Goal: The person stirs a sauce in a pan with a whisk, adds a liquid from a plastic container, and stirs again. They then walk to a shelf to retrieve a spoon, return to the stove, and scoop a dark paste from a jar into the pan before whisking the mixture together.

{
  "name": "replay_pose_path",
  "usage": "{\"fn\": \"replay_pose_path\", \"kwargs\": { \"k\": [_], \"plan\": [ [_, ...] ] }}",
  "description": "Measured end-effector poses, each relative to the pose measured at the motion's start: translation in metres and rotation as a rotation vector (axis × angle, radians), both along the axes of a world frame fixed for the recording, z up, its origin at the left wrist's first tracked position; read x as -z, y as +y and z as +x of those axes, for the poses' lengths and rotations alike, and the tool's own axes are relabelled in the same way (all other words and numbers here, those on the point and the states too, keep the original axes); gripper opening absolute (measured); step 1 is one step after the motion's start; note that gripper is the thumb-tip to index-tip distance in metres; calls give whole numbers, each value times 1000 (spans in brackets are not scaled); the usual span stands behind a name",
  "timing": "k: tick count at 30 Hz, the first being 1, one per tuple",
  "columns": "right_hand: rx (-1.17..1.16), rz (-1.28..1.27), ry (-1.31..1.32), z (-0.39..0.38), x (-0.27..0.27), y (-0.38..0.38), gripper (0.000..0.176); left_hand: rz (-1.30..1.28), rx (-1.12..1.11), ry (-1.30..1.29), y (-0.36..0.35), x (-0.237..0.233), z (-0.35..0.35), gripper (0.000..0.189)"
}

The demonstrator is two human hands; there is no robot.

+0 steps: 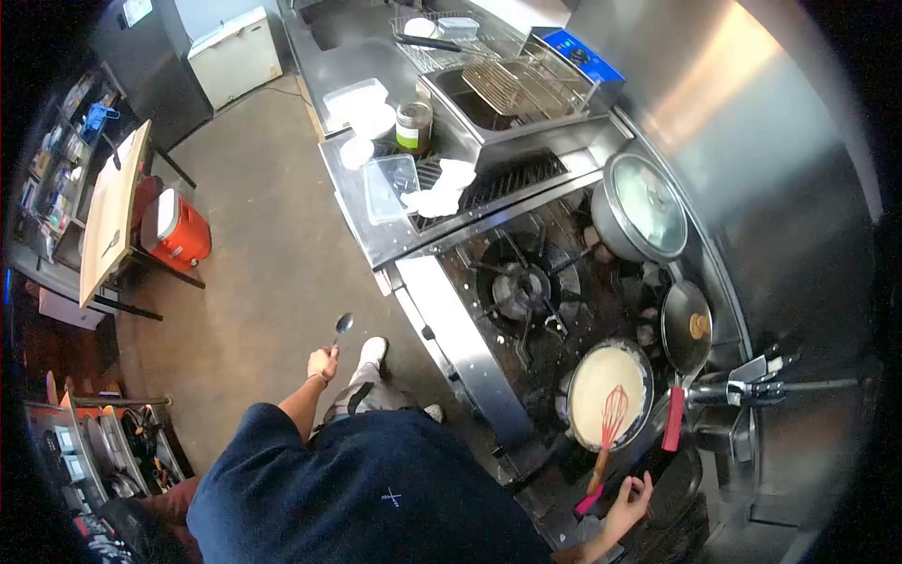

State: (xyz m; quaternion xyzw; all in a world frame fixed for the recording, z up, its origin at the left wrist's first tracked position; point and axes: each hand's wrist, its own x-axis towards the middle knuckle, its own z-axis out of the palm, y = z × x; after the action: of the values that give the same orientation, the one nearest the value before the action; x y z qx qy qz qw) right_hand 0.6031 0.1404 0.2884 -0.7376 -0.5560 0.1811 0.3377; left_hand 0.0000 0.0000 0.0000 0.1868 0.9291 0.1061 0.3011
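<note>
My left hand (322, 364) is closed around the handle of a metal spoon (345, 323), held out over the floor beside my body. My right hand (629, 506) is at the stove's near end, fingers apart and slightly curled, with nothing in it. Just left of it are a pan's pink handle (589, 501) and the wooden handle of a red whisk (614, 414). The whisk's wires rest in a pan (581, 376) of creamy pale liquid on a burner.
A lidded pot (615, 221), a smaller lidded pan (675, 343) and a bare burner (522, 287) share the stove. Beyond stand a fryer (489, 141), a jar (413, 127) and plastic containers (390, 188). A wooden table (111, 216) and red cooler (185, 235) are left.
</note>
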Motion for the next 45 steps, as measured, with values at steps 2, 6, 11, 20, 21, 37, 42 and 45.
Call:
{"fn": "replay_pose_path", "kwargs": {
  "k": [2, 6, 11, 20, 21, 37, 42, 45],
  "plan": [
    [-73, 194, 19, 7, 5, 12, 35, 287, -20, 170, 19, 1, -7, 40],
    [-152, 114, 137, -148, -57, 31, 26, 883, -174, -139, 69, -79, -63, 37],
    [-649, -250, 127, -332, -53, 58, 21, 839, 357, -46, 166, -202, -121, 30],
    [-808, -468, -13, -431, -20, 51, 40, 610, 848, 722, 362, -307, -278, 18],
    [-792, -465, -6, -427, -18, 50, 40, 606, 872, 771, 374, -316, -282, 18],
    [-394, -424, 46, -391, -17, 27, 36, 399, 1237, 660, 456, -340, -301, 15],
    [-395, -403, 22, -383, -8, 25, 36, 486, 1152, 422, 452, -329, -323, 19],
    [-386, -401, 10, -382, -8, 25, 36, 506, 1114, 301, 452, -321, -332, 20]
  ]
}}
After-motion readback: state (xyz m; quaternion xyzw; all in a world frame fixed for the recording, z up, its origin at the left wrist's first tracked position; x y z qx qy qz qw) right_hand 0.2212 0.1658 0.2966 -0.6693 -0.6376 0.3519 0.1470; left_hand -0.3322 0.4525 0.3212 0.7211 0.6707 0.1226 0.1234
